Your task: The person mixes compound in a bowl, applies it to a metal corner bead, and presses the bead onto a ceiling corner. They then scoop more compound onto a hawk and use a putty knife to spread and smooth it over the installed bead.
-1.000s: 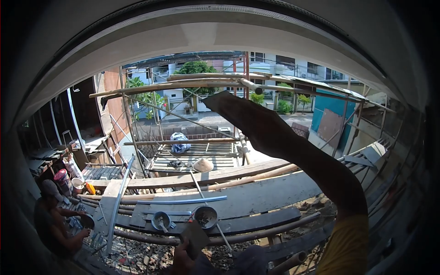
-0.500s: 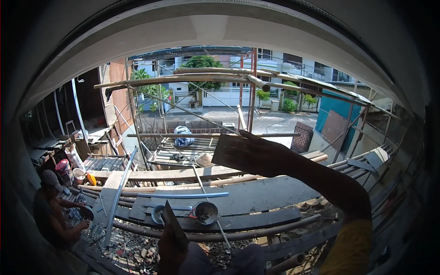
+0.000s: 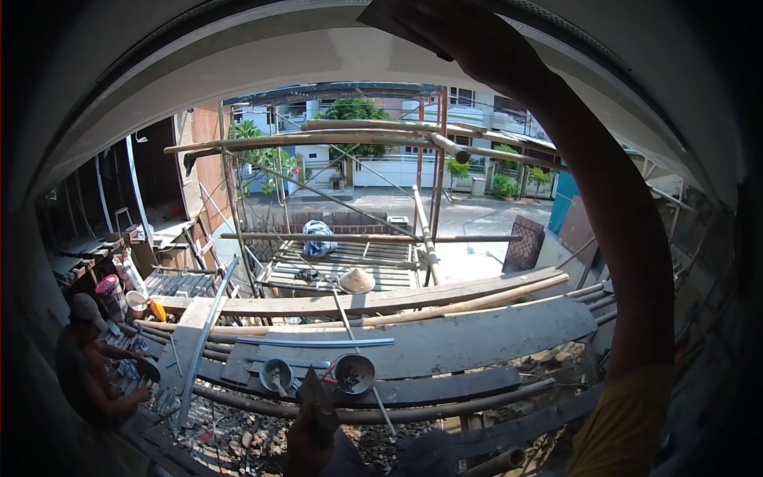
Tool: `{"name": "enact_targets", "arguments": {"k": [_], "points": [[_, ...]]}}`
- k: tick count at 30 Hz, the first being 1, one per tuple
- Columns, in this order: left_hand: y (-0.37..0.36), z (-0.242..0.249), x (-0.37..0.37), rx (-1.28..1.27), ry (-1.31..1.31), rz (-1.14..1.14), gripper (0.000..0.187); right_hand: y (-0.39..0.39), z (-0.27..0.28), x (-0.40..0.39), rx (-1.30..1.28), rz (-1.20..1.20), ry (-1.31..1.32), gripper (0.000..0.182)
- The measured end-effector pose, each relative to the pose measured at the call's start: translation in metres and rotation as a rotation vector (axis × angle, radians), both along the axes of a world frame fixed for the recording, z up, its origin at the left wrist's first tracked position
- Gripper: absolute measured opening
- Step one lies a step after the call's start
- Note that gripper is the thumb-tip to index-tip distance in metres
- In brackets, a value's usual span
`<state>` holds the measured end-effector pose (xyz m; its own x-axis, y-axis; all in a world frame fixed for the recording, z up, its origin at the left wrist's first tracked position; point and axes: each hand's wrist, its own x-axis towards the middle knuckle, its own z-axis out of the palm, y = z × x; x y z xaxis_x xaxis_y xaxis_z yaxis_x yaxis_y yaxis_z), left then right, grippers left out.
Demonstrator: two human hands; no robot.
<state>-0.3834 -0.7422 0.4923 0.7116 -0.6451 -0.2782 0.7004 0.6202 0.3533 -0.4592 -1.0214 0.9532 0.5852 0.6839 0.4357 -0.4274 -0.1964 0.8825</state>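
Observation:
Up at the ceiling [image 3: 318, 52], my right hand [image 3: 469, 36] holds a flat rectangular scraper blade [image 3: 389, 17], its fingers laid along the back. The blade overlaps the ceiling's curved edge in this view. Low in front of me, my left hand [image 3: 308, 447] is closed around a second flat scraper blade [image 3: 319, 400], which points upward. Just beyond it on the planks stand a small bucket [image 3: 272, 367] with pale material and a tool inside, and a dark bucket [image 3: 366, 367] with grey material in it.
Scaffold planks [image 3: 485, 330] and bamboo poles [image 3: 477, 401] span the space over rubble [image 3: 246, 437]. A metal profile [image 3: 207, 342] lies across at the left. Another person [image 3: 91, 366] sits lower left with a container. A conical hat [image 3: 357, 280] lies on slats beyond.
My right hand has risen with its blade from over the scaffold to the ceiling. My left hand and its blade have shifted slightly right and down, uncovering more of the small bucket.

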Motion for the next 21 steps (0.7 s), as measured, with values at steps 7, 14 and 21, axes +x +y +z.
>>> {"name": "enact_targets", "arguments": {"k": [7, 14, 21], "points": [[-0.011, -0.010, -0.005, 0.093, -0.002, 0.004, 0.020, -0.018, 0.018, -0.006, 0.084, -0.064, 0.026, 0.052], [-0.015, -0.028, -0.004, 0.040, -0.109, -0.128, 0.022, -0.028, 0.017, -0.051, 0.292, -0.148, 0.043, 0.057], [-0.025, -0.009, -0.010, 0.145, -0.027, -0.156, 0.020, -0.051, 0.019, -0.099, 0.450, -0.128, 0.049, 0.062]]}}
